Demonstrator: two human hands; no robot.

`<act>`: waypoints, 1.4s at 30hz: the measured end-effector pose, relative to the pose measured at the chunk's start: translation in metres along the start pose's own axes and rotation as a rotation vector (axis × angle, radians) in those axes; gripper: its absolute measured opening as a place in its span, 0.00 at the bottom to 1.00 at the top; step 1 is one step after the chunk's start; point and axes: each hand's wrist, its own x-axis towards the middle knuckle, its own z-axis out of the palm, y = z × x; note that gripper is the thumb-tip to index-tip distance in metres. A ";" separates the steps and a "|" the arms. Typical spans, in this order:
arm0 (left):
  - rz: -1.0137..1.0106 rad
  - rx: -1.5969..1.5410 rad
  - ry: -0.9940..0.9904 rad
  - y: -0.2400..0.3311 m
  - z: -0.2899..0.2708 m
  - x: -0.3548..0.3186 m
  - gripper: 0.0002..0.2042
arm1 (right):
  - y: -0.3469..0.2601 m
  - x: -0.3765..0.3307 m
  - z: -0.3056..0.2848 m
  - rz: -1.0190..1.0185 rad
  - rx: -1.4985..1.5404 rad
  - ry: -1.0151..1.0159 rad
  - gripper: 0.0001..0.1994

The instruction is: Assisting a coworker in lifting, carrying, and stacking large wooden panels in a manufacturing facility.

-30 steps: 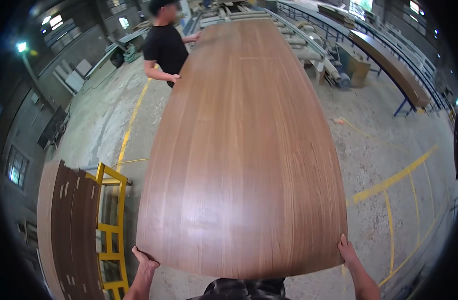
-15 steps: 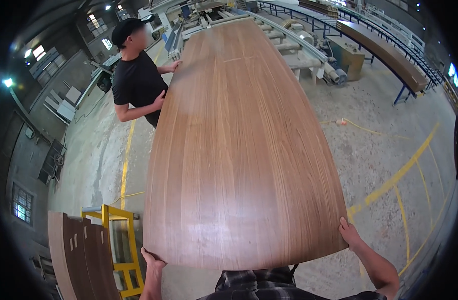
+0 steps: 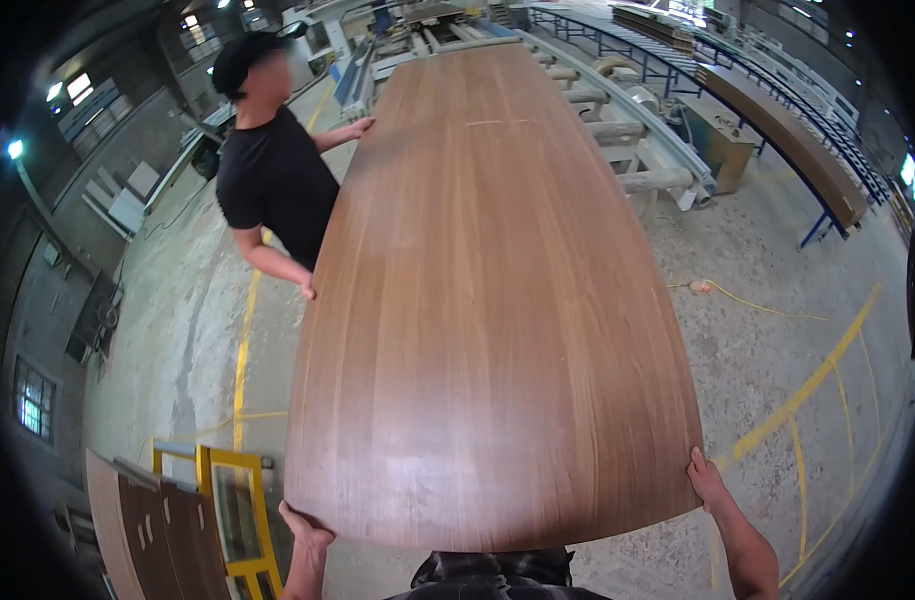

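A long brown wood-veneer panel (image 3: 488,300) stretches away from me, held flat at about waist height. My left hand (image 3: 306,532) grips its near left corner from below. At the near right corner, my right hand (image 3: 706,478) holds the edge with fingers curled over it. A co-worker in a black shirt and cap (image 3: 273,180) stands along the panel's left side, one hand (image 3: 358,127) on its far left edge and the other (image 3: 307,290) at the edge nearer me.
A yellow metal frame (image 3: 233,500) with brown boards (image 3: 138,535) leaning beside it stands at lower left. A roller conveyor (image 3: 618,130) runs past the panel's far right. Long workbenches (image 3: 788,140) line the right. Yellow lines and a cable (image 3: 738,300) cross the concrete floor.
The panel has shifted toward the right and the co-worker now appears closer, alongside its left edge rather than at its far end. Both my hands keep their hold on the near corners.
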 end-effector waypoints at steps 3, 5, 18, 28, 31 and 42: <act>-0.025 -0.039 -0.045 0.005 0.031 0.017 0.33 | -0.021 0.029 0.002 -0.030 -0.003 -0.012 0.28; 0.004 -0.002 0.069 0.008 0.050 0.028 0.32 | -0.041 0.046 0.004 -0.039 -0.012 -0.022 0.29; 0.044 -0.022 0.025 0.011 0.187 0.094 0.31 | -0.171 0.166 -0.006 -0.068 0.106 -0.304 0.31; 0.038 -0.046 0.074 0.043 0.268 0.168 0.30 | -0.243 0.254 0.021 -0.229 -0.041 -0.175 0.23; 0.054 -0.027 0.055 0.051 0.293 0.180 0.30 | -0.270 0.265 0.027 -0.186 0.061 -0.174 0.21; 0.024 0.005 0.039 0.058 0.368 0.203 0.31 | -0.307 0.310 0.036 -0.115 0.654 -0.234 0.19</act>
